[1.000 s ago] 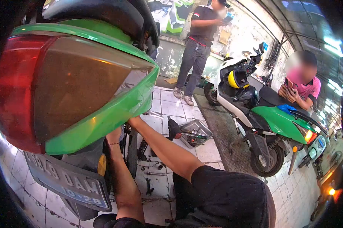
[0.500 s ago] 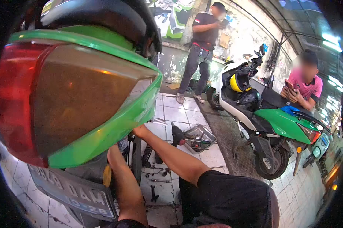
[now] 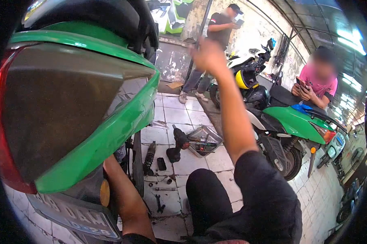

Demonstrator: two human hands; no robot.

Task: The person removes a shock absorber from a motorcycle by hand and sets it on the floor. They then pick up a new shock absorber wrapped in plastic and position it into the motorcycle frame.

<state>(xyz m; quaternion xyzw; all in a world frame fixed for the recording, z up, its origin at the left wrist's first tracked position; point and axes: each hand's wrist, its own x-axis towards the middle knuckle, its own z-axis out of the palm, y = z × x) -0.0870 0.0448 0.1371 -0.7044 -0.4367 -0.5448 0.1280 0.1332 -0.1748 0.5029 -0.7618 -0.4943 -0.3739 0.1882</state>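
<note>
My left forearm (image 3: 124, 191) reaches in under the green tail panel (image 3: 110, 142) of a scooter, by its rear wheel area. The bodywork hides the fingers of my left hand. My right hand (image 3: 210, 59) is raised away from the scooter, in front of the standing person, and motion blur smears its fingers. On the tiles below lie a cordless impact wrench (image 3: 180, 143), a shock absorber (image 3: 150, 156), a black block-like part (image 3: 161, 164), a socket extension (image 3: 165, 189) and a spanner (image 3: 159, 203). A metal tray (image 3: 203, 141) holds tools.
A licence plate (image 3: 75, 217) juts out below the tail light. To the right stands a green and white scooter (image 3: 287, 122) with a yellow and black helmet (image 3: 245, 80). One person (image 3: 222, 30) stands by the wall; another (image 3: 319, 83) leans over the seat with a phone.
My right hand has come out from under the tail panel and swung up and to the right. My left arm stays under the panel. The view has shifted a little.
</note>
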